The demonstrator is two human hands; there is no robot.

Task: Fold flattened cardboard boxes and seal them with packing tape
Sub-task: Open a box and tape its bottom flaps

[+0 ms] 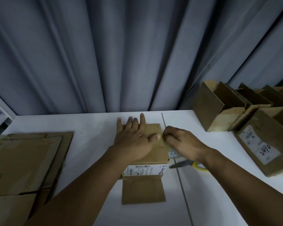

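one cardboard box [153,129] under left hand [134,141], right hand [178,141] at its edge

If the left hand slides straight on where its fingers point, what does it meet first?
The left hand lies flat on the box, fingertips past its far edge. Ahead lies a strip of table, then the curtain, probably the first obstacle; depth unclear.

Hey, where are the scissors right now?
In the head view the scissors lie on the white table, right of the box, handles partly under the right hand's wrist.
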